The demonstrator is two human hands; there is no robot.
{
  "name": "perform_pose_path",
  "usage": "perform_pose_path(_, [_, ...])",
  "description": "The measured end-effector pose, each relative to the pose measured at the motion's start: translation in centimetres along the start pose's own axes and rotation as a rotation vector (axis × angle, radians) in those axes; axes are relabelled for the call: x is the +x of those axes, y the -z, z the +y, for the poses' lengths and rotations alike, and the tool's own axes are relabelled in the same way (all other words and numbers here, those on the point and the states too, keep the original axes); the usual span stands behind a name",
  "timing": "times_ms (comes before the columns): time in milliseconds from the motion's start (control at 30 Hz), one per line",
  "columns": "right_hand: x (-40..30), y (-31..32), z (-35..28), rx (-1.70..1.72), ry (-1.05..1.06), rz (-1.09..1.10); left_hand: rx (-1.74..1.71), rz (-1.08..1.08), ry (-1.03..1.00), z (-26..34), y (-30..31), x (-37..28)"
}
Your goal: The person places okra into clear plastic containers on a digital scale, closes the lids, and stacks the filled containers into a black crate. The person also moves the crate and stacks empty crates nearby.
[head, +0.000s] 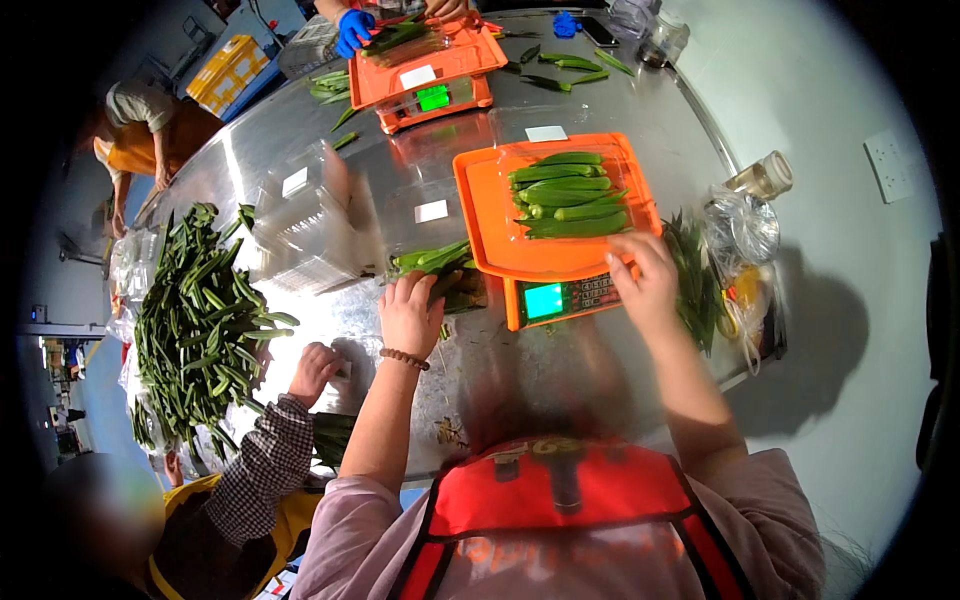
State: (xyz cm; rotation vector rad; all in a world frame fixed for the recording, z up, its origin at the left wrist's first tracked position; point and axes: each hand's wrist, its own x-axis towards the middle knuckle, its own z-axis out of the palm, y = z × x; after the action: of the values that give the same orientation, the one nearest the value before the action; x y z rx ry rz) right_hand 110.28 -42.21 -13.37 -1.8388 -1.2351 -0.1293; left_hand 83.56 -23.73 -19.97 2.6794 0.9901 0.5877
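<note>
Okra pods (566, 195) lie side by side in a clear plastic tray (506, 206) on the orange pan (487, 251) of a digital scale. At the lower right corner of the tray is my right hand (646, 281), thumb and fingers apart; whether it touches the tray I cannot tell. My left hand (409, 311), with a beaded bracelet at the wrist, rests on a small pile of okra (435, 259) left of the scale; its fingertips are partly hidden among the pods. The scale's lit display (544, 301) faces me.
A large okra heap (199, 322) and stacked clear trays (307, 232) stand left. A co-worker's hand (315, 373) is near my left arm. Across the steel table, a blue-gloved hand (354, 31) is at another orange scale (435, 97). Bags (742, 225) and a jar (761, 176) sit right.
</note>
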Motion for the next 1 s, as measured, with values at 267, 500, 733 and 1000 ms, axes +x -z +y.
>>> perform_pose_path(267, [5.3,0.6,2.9,-0.248,0.08,-0.31,-0.054,0.094,0.006,-0.8,-0.7,-2.6])
perform_pose_path(500, [8.4,1.9,3.0,-0.258,0.081,-0.645,-0.113,0.177,0.135,-3.2,-0.3,-4.8])
perform_pose_path(733, [8.6,1.9,2.5,-0.149,0.071,-0.616,-0.122,0.185,0.225,-4.2,0.4,-6.9])
perform_pose_path(1000, [6.2,1.7,2.1,-0.043,0.04,-0.386,-0.328,0.162,0.495,-6.4,-1.1,-7.7])
